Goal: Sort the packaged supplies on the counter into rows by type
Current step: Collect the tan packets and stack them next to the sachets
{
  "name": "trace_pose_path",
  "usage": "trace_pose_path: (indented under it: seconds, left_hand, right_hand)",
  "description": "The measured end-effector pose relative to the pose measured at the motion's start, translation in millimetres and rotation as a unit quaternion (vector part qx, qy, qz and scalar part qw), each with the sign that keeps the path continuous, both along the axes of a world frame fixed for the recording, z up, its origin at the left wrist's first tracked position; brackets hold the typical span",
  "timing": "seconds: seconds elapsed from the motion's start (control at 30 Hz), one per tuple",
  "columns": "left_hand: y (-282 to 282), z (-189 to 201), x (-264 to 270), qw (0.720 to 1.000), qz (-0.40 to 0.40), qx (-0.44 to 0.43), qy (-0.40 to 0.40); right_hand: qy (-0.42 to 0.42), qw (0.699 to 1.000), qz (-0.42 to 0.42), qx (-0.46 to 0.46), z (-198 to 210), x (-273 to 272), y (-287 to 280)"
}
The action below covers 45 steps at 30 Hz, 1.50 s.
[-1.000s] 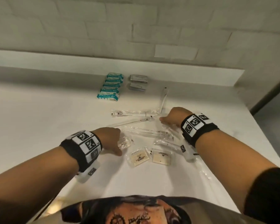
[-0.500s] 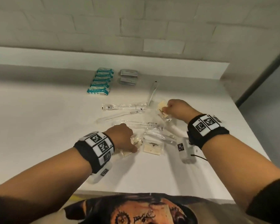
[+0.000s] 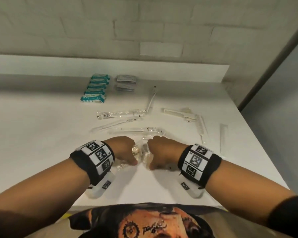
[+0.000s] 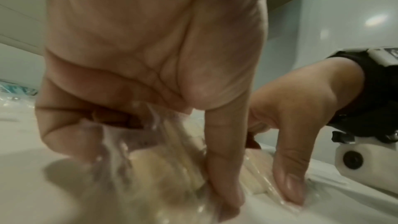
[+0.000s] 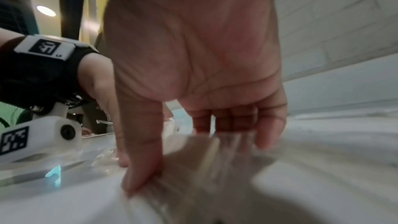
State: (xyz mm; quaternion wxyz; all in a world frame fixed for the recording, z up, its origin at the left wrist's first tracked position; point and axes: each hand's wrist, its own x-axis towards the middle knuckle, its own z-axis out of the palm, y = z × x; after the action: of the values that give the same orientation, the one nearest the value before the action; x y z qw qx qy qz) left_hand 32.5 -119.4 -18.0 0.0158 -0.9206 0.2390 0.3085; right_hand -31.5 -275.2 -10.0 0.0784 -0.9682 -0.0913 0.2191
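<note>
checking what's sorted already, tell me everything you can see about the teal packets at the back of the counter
The teal packets are small soft-looking wrapped packs, teal with white label panels; the print is too small to read. About six lie flat in one neat row running front to back, edges touching or overlapping, on the white counter near the back ledge. Neither hand touches them.

White counter [image 3: 41, 143] under me, smooth, matte. Low white ledge [image 3: 179, 73] runs along its back edge. Behind ledge, wall [image 3: 76, 28] of pale painted blocks; one paler rectangular patch [image 3: 161, 48] on it. Dark strip [image 3: 272, 66] slants down at my right, grey panel [image 3: 289, 93] beyond it. Light dim, warm. Right wrist view: round ceiling lamp [image 5: 45, 11] glowing, yellow wall [image 5: 71, 6], dark upright post [image 5: 72, 4].
</note>
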Motion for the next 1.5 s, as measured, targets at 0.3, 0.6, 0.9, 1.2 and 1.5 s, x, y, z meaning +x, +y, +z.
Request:
trace_pose_path:
  seconds: [0.3, 0.6, 0.9, 1.2, 1.5]
  left_hand:
    - [-13, 36, 52, 0.981, 0.066, -0.175, -0.054]
    - [-20, 21, 108, 0.987, 0.116, -0.078, -0.086]
    - [-37, 14, 89, 0.993, 0.062, -0.093, -0.034]
    - [-35, 19, 80, 0.839, 0.283, -0.463, 0.031]
    - [-39, 50, 61, 0.568, 0.318, -0.694, 0.307]
  right_hand:
    - [-0.078, 0.953, -0.242, 0.164, 44, 52, -87]
    - [-0.025, 0.969, -0.24, 0.058, 18, 98, -153]
    - [0.069, 0.971, -0.212, -0.089, 34, 118, -134]
    - [0.093, 0.968, -0.204, -0.112, 27, 123, -105]
    - [-0.01, 0.807, -0.24, 0.539, 69, 123, -52]
